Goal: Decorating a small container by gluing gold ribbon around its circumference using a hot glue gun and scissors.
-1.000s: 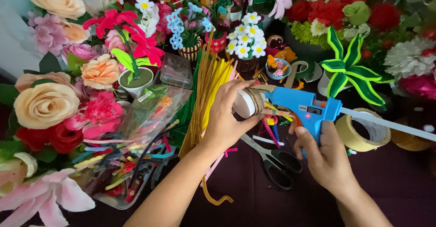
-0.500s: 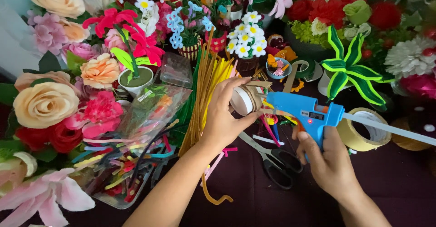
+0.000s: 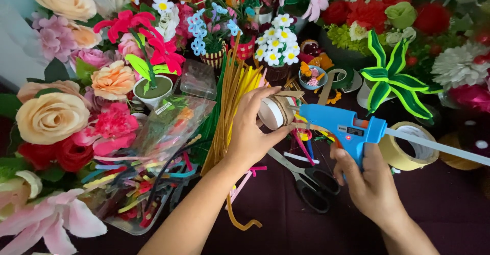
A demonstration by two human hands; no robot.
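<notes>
My left hand [image 3: 251, 132] grips a small white round container [image 3: 274, 113] partly wrapped in brown jute twine, held on its side above the dark table. My right hand [image 3: 368, 183] holds a blue glue gun [image 3: 343, 127] by its handle. The gun's nozzle touches the twine on the container's right side. A clear glue stick [image 3: 439, 147] juts out of the back of the gun to the right.
Black-handled scissors [image 3: 312, 183] lie on the dark cloth below the container. A bundle of yellow and brown pipe cleaners [image 3: 232, 107] lies left of it. A tape roll [image 3: 411, 148] sits at the right. Artificial flowers [image 3: 51, 117] and a clear bag of pipe cleaners [image 3: 153, 158] crowd the left and back.
The glue gun's nozzle has moved left and down against the container. My left hand has turned the container slightly, and both hands sit a little lower.
</notes>
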